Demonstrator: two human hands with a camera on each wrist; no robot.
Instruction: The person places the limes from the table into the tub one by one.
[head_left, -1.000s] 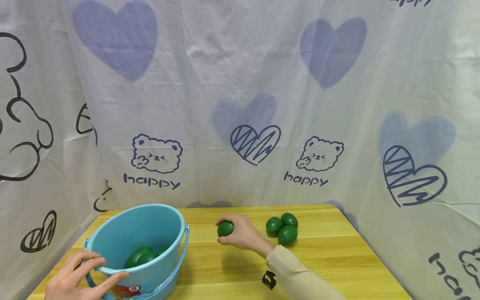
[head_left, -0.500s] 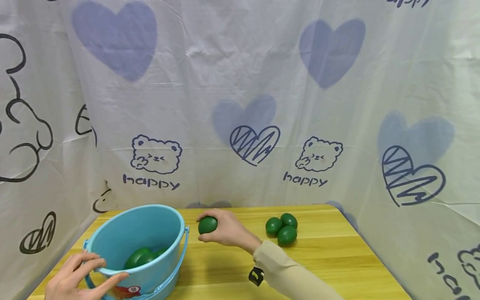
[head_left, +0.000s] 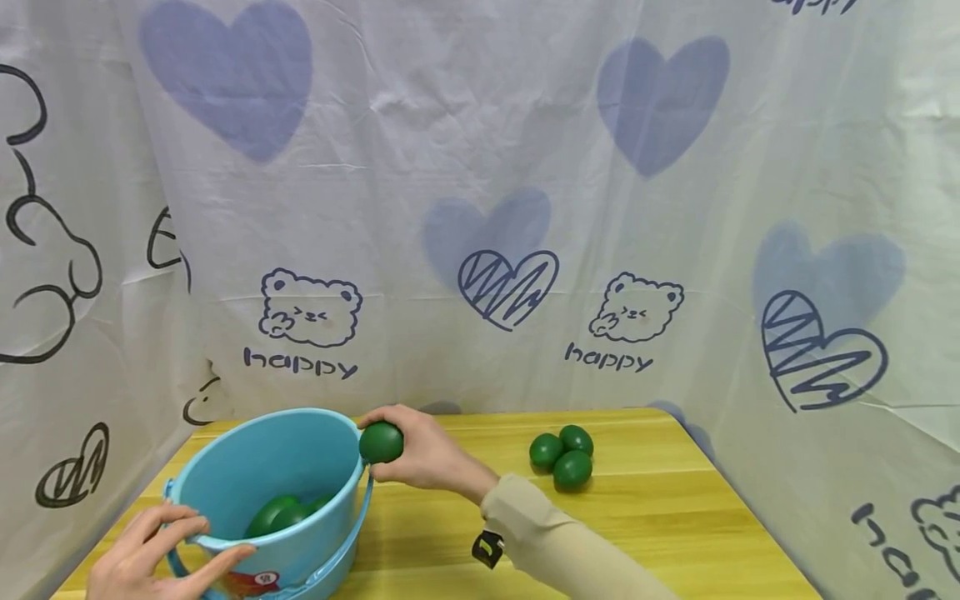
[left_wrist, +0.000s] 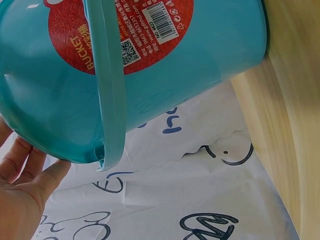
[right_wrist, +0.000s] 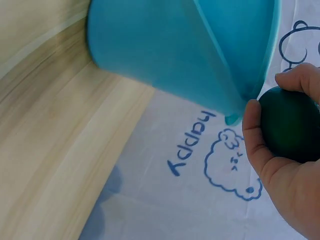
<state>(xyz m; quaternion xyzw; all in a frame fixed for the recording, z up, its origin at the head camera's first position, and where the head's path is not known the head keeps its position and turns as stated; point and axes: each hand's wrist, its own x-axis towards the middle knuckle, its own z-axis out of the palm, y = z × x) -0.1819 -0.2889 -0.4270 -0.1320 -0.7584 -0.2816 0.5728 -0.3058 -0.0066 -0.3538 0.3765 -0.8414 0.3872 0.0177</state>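
Note:
A light-blue plastic bucket (head_left: 270, 450) stands at the left of the table, with several dark green rounded things (head_left: 281, 512) inside. My left hand (head_left: 146, 554) pinches its near-left rim, the thumb on the outside and fingers over the edge. At the bucket's right rim, my right hand (head_left: 423, 450) holds a smooth, dark green egg-shaped object (head_left: 382, 442) between thumb and fingers. In the right wrist view, that green object (right_wrist: 290, 125) is beside the bucket's rim, partly covered by the fingers. The bucket's handle (left_wrist: 111, 90) hangs down along its side.
Three more dark green egg-shaped objects (head_left: 573, 471) lie grouped at the right on the yellow wooden table (head_left: 652, 533). White cloth (head_left: 480, 167) printed with hearts and bears hangs behind and at both sides. A red label (left_wrist: 165, 30) is stuck on the bucket.
My right hand has carried the green egg-shaped object leftward from over the middle of the table to the bucket's right rim. My left hand has stayed on the bucket.

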